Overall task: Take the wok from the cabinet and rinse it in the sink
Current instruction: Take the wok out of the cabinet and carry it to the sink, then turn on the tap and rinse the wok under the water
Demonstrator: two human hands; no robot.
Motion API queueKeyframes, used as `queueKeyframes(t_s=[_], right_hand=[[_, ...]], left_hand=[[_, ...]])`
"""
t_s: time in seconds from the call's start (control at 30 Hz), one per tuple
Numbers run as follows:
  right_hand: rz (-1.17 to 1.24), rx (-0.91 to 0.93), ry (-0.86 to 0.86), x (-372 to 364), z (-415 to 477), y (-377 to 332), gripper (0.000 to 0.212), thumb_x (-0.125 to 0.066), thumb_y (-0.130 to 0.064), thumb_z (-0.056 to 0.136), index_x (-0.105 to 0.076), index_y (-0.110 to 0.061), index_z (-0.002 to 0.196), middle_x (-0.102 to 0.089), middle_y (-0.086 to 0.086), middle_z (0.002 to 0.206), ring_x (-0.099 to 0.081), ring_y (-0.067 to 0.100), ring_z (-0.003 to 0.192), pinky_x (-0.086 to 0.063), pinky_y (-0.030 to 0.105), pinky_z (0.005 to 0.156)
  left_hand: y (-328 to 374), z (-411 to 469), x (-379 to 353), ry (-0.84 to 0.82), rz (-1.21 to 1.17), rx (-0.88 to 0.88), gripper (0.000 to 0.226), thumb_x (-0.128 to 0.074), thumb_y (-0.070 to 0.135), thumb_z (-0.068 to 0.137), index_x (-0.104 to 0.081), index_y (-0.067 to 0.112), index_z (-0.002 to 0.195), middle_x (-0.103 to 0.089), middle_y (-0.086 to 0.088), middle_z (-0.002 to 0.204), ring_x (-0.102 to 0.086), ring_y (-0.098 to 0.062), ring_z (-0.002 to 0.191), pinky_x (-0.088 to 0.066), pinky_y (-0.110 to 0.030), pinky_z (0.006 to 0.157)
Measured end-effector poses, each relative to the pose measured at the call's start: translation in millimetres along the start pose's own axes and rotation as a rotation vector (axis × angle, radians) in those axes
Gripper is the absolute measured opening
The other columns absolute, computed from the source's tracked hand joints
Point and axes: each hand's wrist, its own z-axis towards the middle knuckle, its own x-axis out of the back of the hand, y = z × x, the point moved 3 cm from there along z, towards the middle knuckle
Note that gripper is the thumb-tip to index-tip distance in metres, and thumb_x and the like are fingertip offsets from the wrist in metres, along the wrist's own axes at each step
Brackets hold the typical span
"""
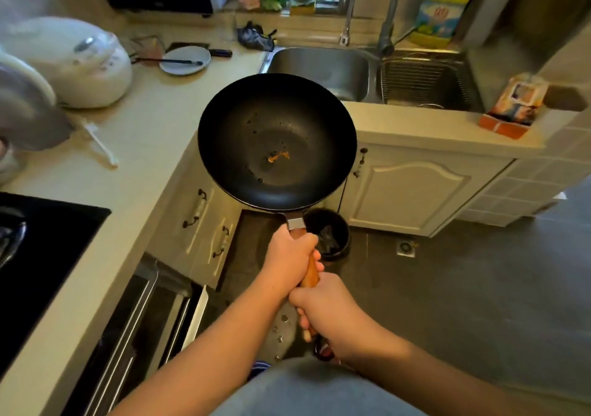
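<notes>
Both hands (289,255) gripping wok (277,142) handle; rim short of sink (319,67).

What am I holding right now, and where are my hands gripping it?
The black wok, by its wooden handle. Left hand grips near the metal collar; right hand grips the handle's end.
</notes>
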Motion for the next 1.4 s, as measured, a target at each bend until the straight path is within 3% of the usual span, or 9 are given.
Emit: queueKeyframes(t_s=[0.23,0.33,0.43,0.5,0.67,0.9,1.1,1.27,1.4], right_hand=[[-0.081,-0.008,0.043,26.4,68.7,-67.7,0.018,-0.058,-0.001,0.076,-0.056,-0.012,0.062,-0.050,0.001,0.047,-0.049,0.013,0.040,-0.043,0.028,0.049],[-0.051,0.013,0.029,33.1,104.3,-95.5,0.011,-0.061,-0.003,0.079,-0.059,-0.009,0.070,-0.053,0.006,0.057,-0.051,0.013,0.044,-0.045,0.025,0.049],[-0.010,0.027,0.043,38.1,139.4,-128.1,0.004,-0.064,-0.006,0.085,-0.068,-0.006,0.084,-0.062,0.008,0.071,-0.057,0.013,0.058,-0.048,0.027,0.060],[-0.020,0.007,0.071,41.1,164.1,-151.3,0.007,-0.064,-0.007,0.087,-0.068,-0.002,0.088,-0.061,0.010,0.072,-0.056,0.015,0.057,-0.049,0.030,0.062],[0.086,-0.033,0.067,48.9,211.3,-199.9,0.005,-0.063,-0.008,0.086,-0.062,-0.005,0.090,-0.054,0.005,0.059,-0.050,0.013,0.042,-0.044,0.026,0.045],[0.132,-0.045,0.028,68.7,262.3,-245.6,0.004,-0.063,-0.011,0.086,-0.061,-0.009,0.088,-0.055,0.001,0.060,-0.051,0.010,0.041,-0.045,0.023,0.042],[0.110,-0.092,-0.024,103.5,307.1,-275.0,0.006,-0.063,-0.012,0.079,-0.057,-0.010,0.077,-0.051,-0.002,0.046,-0.046,0.013,0.033,-0.041,0.020,0.039],[0.065,-0.092,-0.094,152.5,349.5,-295.6,0.011,-0.060,-0.010,0.071,-0.054,-0.010,0.062,-0.047,0.002,0.043,-0.042,0.017,0.036,-0.038,0.023,0.037],[0.054,-0.182,-0.165,193.5,381.7,-308.8,0.007,-0.056,-0.008,0.068,-0.051,-0.012,0.066,-0.046,0.001,0.044,-0.042,0.014,0.035,-0.037,0.020,0.036]], left_hand=[[53.2,81.2,-4.4,-0.001,-0.046,-0.023,0.006,-0.059,0.011,0.091,-0.057,0.010,0.097,-0.063,-0.004,0.061,-0.062,-0.015,0.047,-0.052,-0.026,0.049],[72.4,126.5,-1.1,-0.007,-0.043,-0.006,0.012,-0.060,0.012,0.090,-0.057,0.009,0.102,-0.064,-0.002,0.059,-0.062,-0.013,0.046,-0.052,-0.024,0.047],[92.4,175.8,2.1,-0.042,-0.046,0.021,0.016,-0.061,0.015,0.091,-0.056,0.011,0.106,-0.065,-0.001,0.060,-0.063,-0.013,0.048,-0.053,-0.023,0.050],[108.9,208.8,3.9,-0.069,-0.051,0.044,0.018,-0.061,0.015,0.090,-0.056,0.012,0.107,-0.064,-0.003,0.063,-0.063,-0.014,0.050,-0.054,-0.025,0.053],[151.6,266.3,6.1,-0.124,-0.084,0.002,0.022,-0.061,0.015,0.086,-0.055,0.010,0.107,-0.062,-0.005,0.066,-0.061,-0.015,0.051,-0.054,-0.028,0.054],[197.7,319.5,3.2,-0.147,-0.045,-0.002,0.020,-0.058,0.011,0.090,-0.055,0.005,0.109,-0.061,-0.009,0.072,-0.062,-0.015,0.052,-0.054,-0.026,0.054],[228.5,360.1,-15.7,-0.003,0.001,-0.047,0.004,-0.054,0.004,0.089,-0.056,0.003,0.092,-0.059,-0.009,0.063,-0.059,-0.015,0.044,-0.053,-0.027,0.048],[252.3,395.9,-52.2,0.143,0.007,-0.031,0.009,-0.050,0.000,0.086,-0.056,0.005,0.090,-0.056,-0.014,0.061,-0.056,-0.016,0.036,-0.047,-0.022,0.037],[267.5,422.9,-85.8,0.249,-0.047,0.038,0.009,-0.051,-0.001,0.083,-0.052,0.006,0.088,-0.053,-0.014,0.058,-0.052,-0.016,0.032,-0.043,-0.022,0.034]])
